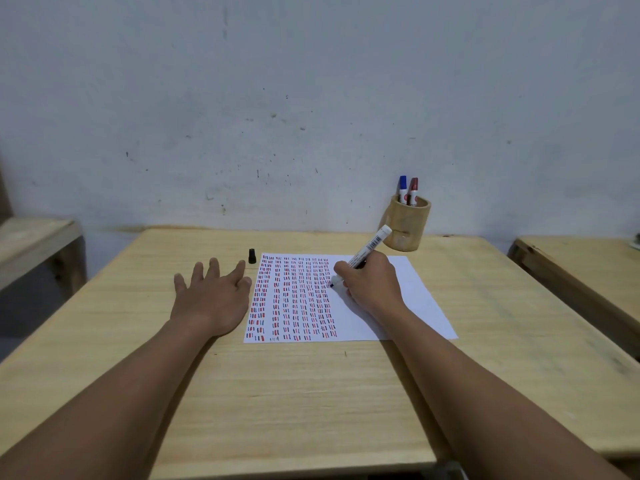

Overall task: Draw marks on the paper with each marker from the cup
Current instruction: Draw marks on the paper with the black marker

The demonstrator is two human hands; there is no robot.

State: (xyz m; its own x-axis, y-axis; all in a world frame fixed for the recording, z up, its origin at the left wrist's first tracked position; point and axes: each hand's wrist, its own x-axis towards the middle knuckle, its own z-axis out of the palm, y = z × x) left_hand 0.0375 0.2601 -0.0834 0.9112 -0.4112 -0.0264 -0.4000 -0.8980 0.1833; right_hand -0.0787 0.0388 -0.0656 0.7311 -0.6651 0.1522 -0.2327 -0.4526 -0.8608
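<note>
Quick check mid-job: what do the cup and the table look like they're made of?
Cup: looks like bamboo or light wood, matte and unvarnished; pale tan wall with a knot-like dent near the base. Table: pale wood, probably plywood or board, matte; long straight grain lines run across the top, and it shows no gloss.

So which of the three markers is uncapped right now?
The black-tipped marker in the right hand; its tip touches the paper. The blue marker and red marker stand capped in the cup.
</note>
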